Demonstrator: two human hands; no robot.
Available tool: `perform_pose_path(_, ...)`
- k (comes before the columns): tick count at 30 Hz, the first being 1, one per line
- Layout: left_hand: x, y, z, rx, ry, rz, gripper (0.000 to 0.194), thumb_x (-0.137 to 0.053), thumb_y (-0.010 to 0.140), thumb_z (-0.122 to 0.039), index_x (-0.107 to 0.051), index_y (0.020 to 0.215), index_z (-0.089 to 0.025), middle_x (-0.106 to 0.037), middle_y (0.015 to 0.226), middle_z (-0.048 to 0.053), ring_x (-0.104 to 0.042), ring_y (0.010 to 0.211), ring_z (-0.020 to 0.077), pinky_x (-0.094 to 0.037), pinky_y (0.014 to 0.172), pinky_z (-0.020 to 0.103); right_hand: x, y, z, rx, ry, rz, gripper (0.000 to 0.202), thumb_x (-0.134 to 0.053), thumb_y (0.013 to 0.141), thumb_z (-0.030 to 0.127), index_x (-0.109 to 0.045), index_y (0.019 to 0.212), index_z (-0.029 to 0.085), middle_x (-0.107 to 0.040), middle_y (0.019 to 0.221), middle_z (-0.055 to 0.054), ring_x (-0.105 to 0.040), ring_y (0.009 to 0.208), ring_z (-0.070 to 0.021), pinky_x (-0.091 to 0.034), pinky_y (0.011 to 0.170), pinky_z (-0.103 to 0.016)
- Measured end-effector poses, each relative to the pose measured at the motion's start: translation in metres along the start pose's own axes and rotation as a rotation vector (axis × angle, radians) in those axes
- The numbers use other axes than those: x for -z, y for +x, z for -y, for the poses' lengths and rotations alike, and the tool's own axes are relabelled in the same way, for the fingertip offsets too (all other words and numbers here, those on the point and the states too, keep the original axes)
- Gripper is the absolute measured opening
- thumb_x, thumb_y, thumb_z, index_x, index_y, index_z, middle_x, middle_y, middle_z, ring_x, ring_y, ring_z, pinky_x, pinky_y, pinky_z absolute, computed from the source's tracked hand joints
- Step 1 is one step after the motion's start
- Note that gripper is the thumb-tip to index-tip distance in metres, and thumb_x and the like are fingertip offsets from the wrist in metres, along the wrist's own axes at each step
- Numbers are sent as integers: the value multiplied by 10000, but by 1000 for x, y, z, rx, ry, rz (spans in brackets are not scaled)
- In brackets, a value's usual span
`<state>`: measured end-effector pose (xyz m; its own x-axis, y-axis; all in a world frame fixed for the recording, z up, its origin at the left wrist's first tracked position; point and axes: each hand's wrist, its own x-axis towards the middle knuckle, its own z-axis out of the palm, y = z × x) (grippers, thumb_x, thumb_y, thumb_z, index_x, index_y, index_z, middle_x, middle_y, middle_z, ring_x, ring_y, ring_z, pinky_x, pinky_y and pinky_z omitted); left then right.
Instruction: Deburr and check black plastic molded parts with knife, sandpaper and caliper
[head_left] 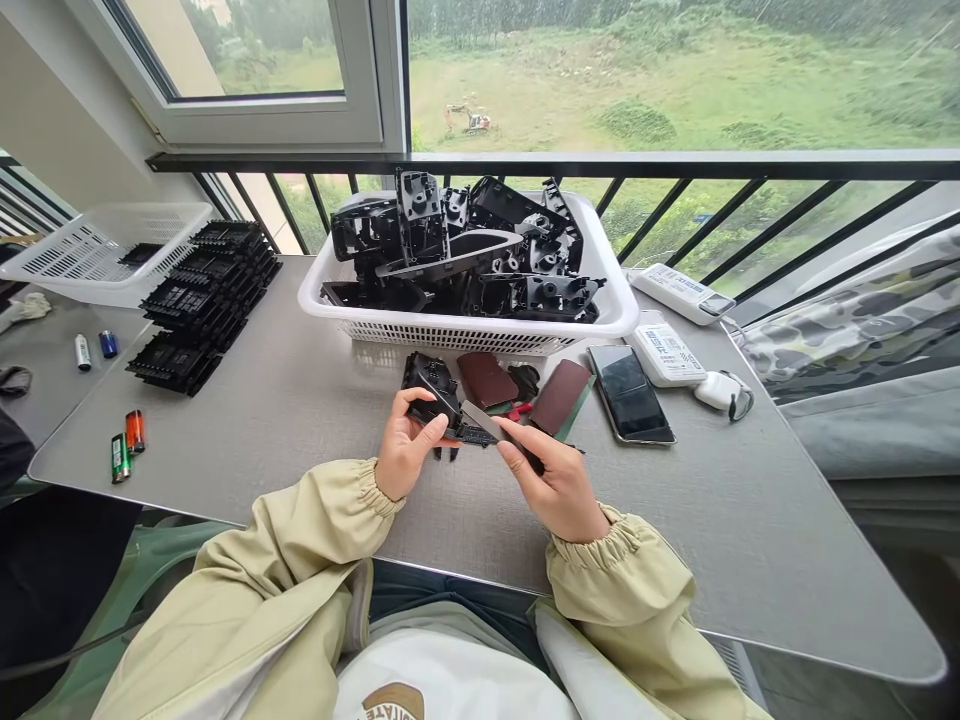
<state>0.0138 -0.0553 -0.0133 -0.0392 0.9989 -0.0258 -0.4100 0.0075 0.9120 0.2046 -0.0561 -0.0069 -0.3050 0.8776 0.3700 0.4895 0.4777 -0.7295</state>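
My left hand (409,445) is closed on a black molded plastic part (433,385), holding it just above the table. In my right hand (551,480) is a flat grey file (484,420) with a dark handle. Its blade points up and left, its tip close to the right edge of the part; whether they touch I cannot tell. Beyond my hands lie two brown sandpaper pieces, one on the left (487,380) and one on the right (561,395). Small black bits (446,454) rest below the part.
A white basket (465,330) heaped with black plastic parts stands at the window. Left are stacked black parts (206,300), another white basket (112,245) and several batteries (135,432). A phone (630,395) and white boxes (667,350) lie to the right.
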Motion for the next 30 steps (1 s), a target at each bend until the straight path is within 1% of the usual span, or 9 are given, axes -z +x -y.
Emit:
perform_pose_path(2,1,2,-1,14,17,46,278,-713,745,-375,-559,908,-210,-551,832,-20,-593,701,98,-611,601,257,4,-1,5,44,-24,-5,308,-487,941,283,-641,1175,155,-656,727,-33,-546,540,-124,-457,533,-243)
perform_pose_path(5,2,4,-4,-9,69,65,270,-699,751,-420,-600,858,-193,-521,808,-23,-564,640,76,-618,606,269,9,-2,13,132,-130,-8,306,-479,946,260,-650,1166,134,-565,623,0,-453,471,-102,-376,472,-230)
perform_pose_path(10,0,4,-3,-104,222,38,271,-624,812,-458,-600,887,-199,-532,803,-16,-599,637,89,-611,597,259,6,-6,18,211,-364,-39,289,-494,947,256,-688,1119,127,-595,611,-2,-460,456,-87,-334,479,-229)
perform_pose_path(16,2,2,2,-211,391,-3,219,-552,872,-418,-593,926,-210,-565,862,-2,-586,673,88,-615,643,257,3,-6,16,129,-484,-89,323,-466,963,294,-704,1104,126,-612,609,-2,-485,450,-90,-340,482,-235)
perform_pose_path(20,4,2,4,-242,429,-9,211,-537,882,-410,-588,935,-213,-565,872,1,-584,692,92,-614,650,256,2,-7,17,115,-440,-56,321,-474,955,301,-710,1097,134,-612,612,1,-467,426,-87,-338,466,-239)
perform_pose_path(22,4,3,5,-246,433,-11,208,-536,883,-407,-587,938,-213,-564,877,3,-589,708,96,-613,660,259,2,-7,17,99,-426,-39,326,-473,953,306,-709,1103,139,-626,630,-8,-491,441,-93,-340,466,-242)
perform_pose_path(25,5,5,6,-228,401,-14,222,-551,871,-421,-591,938,-213,-557,892,7,-579,720,99,-608,644,256,2,-6,13,12,-382,-62,339,-470,950,329,-693,1135,153,-664,689,-29,-556,504,-116,-363,481,-245)
perform_pose_path(28,5,6,3,-173,308,3,260,-607,822,-454,-612,903,-208,-533,862,3,-546,697,98,-592,590,242,5,-3,9,-72,-180,-87,336,-487,931,339,-679,1148,169,-718,836,-65,-638,668,-163,-438,568,-258)
perform_pose_path(30,4,5,-1,-111,220,35,275,-654,779,-462,-625,869,-203,-517,831,-1,-537,685,101,-584,573,245,8,-1,9,-129,13,-83,323,-517,909,339,-681,1132,172,-730,905,-77,-635,706,-175,-457,596,-278)
